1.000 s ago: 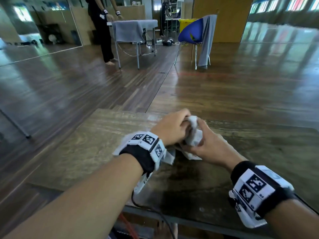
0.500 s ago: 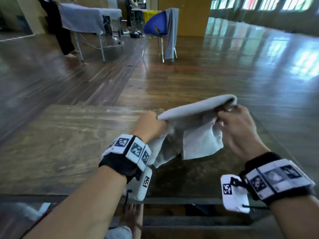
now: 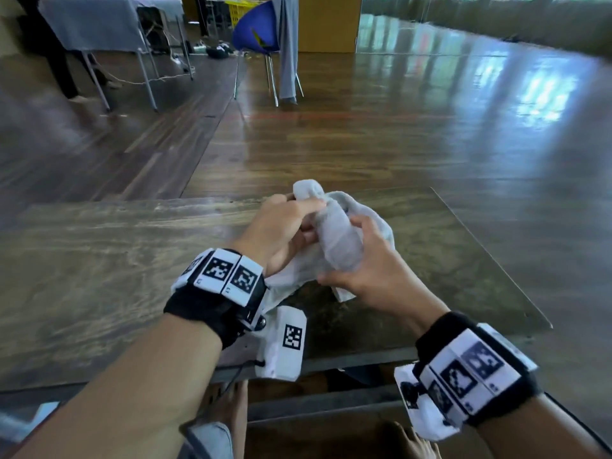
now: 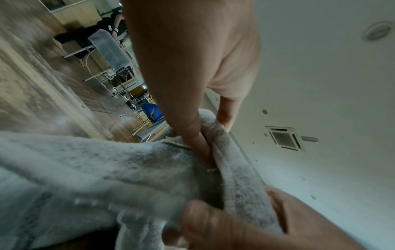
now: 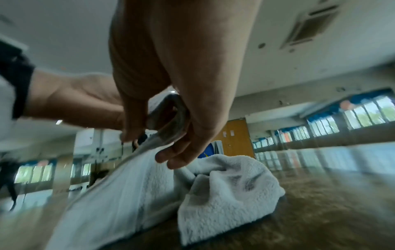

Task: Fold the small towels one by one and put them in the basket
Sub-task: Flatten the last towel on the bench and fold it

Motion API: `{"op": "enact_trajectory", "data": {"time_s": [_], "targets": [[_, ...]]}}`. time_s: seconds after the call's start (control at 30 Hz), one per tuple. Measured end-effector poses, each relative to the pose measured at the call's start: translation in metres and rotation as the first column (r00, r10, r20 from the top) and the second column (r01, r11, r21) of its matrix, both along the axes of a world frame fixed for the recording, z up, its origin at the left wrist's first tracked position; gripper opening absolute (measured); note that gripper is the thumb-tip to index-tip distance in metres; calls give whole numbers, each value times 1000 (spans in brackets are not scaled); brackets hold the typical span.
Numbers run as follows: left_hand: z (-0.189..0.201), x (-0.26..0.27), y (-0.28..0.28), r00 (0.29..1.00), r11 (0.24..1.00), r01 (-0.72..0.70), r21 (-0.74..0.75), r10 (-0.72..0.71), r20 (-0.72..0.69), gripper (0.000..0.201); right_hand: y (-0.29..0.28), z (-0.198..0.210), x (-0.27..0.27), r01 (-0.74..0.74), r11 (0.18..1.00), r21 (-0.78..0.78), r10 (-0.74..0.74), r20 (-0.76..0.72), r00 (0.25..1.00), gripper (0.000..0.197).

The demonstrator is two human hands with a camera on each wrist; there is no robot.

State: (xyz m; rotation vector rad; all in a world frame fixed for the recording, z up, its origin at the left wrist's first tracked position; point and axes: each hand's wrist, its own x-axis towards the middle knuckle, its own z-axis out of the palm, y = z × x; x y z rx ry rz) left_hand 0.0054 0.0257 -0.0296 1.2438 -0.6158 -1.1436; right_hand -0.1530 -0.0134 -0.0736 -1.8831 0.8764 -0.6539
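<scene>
A small white towel [image 3: 337, 236] is bunched up between both hands just above the wooden table [image 3: 99, 276]. My left hand [image 3: 308, 217] pinches its upper end, where a rounded fold sticks up. My right hand [image 3: 344, 251] is curled round the towel's middle from the right, with the thumb below. In the left wrist view the left hand [image 4: 203, 143] pinches a hem of the towel [image 4: 85, 169]. In the right wrist view the right hand [image 5: 171, 135] grips a fold, and the rest of the towel [image 5: 224, 182] droops onto the table. No basket shows near the hands.
The table's right edge [image 3: 490, 260] runs diagonally close to my right hand. Beyond the table lies shiny wooden floor. A blue chair [image 3: 255, 34] with a grey cloth over it, a grey-covered table [image 3: 106, 24] and a yellow crate [image 3: 241, 5] stand far back.
Half a second ago the towel was stretched wide between my hands. The hands have come together and the towel is now bunched between them.
</scene>
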Motion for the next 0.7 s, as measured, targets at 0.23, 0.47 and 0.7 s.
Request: {"op": "enact_trajectory", "data": {"time_s": [0.23, 0.47, 0.7], "targets": [[-6, 7, -9, 964, 985, -150, -87, 166, 209, 67, -34, 12, -3, 140, 960, 244, -230, 394, 890, 6], [-15, -13, -15, 472, 983, 80, -163, 107, 875, 37, -37, 16, -13, 40, 970, 239, -151, 465, 873, 26], [-15, -26, -23, 521, 969, -69, -239, 239, 819, 55, -38, 8, -27, -22, 984, 178, -42, 348, 936, 36]]}}
